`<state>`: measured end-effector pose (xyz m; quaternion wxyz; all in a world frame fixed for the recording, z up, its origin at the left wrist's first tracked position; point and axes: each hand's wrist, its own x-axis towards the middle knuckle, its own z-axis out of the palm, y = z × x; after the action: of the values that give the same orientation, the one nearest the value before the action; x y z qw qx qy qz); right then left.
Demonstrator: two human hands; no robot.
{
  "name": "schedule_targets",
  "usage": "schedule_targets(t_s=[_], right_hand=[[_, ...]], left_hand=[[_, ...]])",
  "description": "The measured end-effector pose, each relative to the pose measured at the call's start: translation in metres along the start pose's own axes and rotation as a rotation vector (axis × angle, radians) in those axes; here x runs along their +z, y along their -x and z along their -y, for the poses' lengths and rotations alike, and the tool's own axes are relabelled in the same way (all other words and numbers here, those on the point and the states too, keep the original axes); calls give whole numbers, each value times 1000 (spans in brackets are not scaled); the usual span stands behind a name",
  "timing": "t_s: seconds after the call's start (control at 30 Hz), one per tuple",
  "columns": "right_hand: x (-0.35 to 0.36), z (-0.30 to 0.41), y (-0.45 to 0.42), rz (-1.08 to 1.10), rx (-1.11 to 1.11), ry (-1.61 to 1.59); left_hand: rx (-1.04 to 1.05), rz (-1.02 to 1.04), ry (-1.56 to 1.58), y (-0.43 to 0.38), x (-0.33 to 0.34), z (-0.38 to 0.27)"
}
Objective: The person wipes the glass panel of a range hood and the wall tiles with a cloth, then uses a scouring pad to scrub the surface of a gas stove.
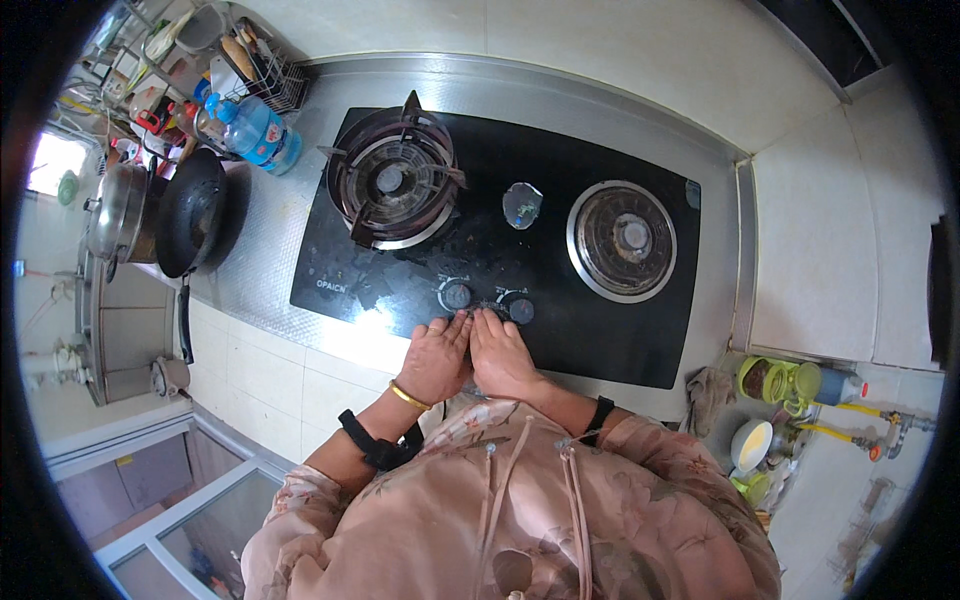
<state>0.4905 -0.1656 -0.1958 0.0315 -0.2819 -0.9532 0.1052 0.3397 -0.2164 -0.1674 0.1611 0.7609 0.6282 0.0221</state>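
Note:
My left hand [435, 360] and my right hand [501, 356] rest palm-down at the front edge of a black glass gas cooktop [615, 337]. Their fingertips meet just below the left control knob [455, 295]. The right control knob [521, 310] sits just beyond my right fingers. Nothing shows in either hand; what lies under the palms is hidden. On the left burner [389, 180] stands a dark pronged pot support [335, 169]. The right burner [634, 236] shows its bare cap and metal ring. Between the burners is an irregular shiny patch [523, 205].
Left of the cooktop, a black frying pan [191, 214] leans beside a steel pot [120, 210], its handle past the counter edge. Behind them stand a blue plastic bottle [262, 135] and a wire utensil basket [281, 82]. A cloth [709, 401] and green-lidded jars [780, 381] are at right.

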Motion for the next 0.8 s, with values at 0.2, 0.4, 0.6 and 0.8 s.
schedule_targets(t_s=[0.2, 0.4, 0.6, 0.8], right_hand=[[4, 3, 11, 127, 31, 88], [-9, -3, 5, 127, 6, 187], [-27, -4, -3, 181, 2, 273], [-32, 1, 6, 284, 3, 206]], left_hand=[[104, -14, -33, 4, 4, -1], [17, 50, -30, -11, 0, -11], [34, 32, 55, -20, 4, -3], [12, 93, 35, -17, 6, -18]])
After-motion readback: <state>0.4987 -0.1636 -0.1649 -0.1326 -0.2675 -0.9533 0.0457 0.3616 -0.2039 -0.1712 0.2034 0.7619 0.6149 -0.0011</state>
